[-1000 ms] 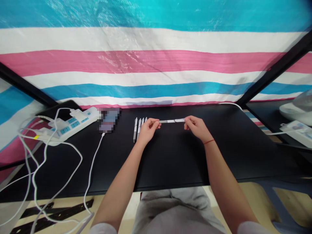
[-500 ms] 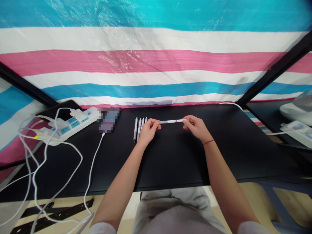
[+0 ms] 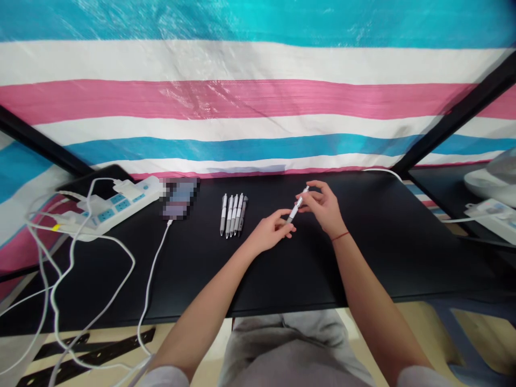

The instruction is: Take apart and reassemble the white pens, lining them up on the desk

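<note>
A white pen with a grey grip (image 3: 296, 207) is held aslant between my two hands, over the black table (image 3: 306, 279). My left hand (image 3: 274, 230) closes on its lower grey end. Around the upper white end are the fingers of my right hand (image 3: 320, 204), thumb and fingers pinching it near the top. To the left of my left hand several more white-and-grey pens (image 3: 229, 216) lie side by side, lengthwise away from me. At the right of that row a darker grey pen (image 3: 242, 215) shows.
A white power strip (image 3: 121, 207) with plugs and tangled white cables (image 3: 76, 252) takes up the table's left side. Near it a blurred phone (image 3: 179, 199) lies on a charging cable (image 3: 152, 269). Black frame bars (image 3: 459, 113) and a striped sheet (image 3: 258, 97) stand behind.
The pen has turned from level to slanted, its white end now up and to the right. My left hand has moved right and nearer me, uncovering the row of pens.
</note>
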Motion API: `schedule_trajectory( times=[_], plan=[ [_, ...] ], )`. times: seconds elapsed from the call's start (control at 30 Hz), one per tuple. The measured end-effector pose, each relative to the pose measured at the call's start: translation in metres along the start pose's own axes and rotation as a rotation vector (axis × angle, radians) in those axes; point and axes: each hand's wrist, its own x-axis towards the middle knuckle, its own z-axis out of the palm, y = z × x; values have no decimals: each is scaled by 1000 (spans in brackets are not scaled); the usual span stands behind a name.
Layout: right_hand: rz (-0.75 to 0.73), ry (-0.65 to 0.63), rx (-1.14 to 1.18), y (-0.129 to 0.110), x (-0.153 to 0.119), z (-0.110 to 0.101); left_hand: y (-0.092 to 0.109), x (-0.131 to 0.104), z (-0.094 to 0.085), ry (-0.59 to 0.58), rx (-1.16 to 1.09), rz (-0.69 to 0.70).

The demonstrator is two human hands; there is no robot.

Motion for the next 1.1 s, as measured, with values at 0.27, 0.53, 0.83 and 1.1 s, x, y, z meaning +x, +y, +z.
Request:
schedule_trajectory(
  times=[0.27,0.53,0.83,1.1],
  plan=[
    [43,-149,-63,-1,-5,8,6,2,2,4,-285,-132],
    [93,-142,-30,-3,-6,11,3,5,-1,-8,-384,-199],
    [99,-141,-5,-2,-6,14,7,4,-1,9,-354,-218],
    [161,-131,-3,-4,-7,14,6,4,0,-4,-342,-222]
  ],
)
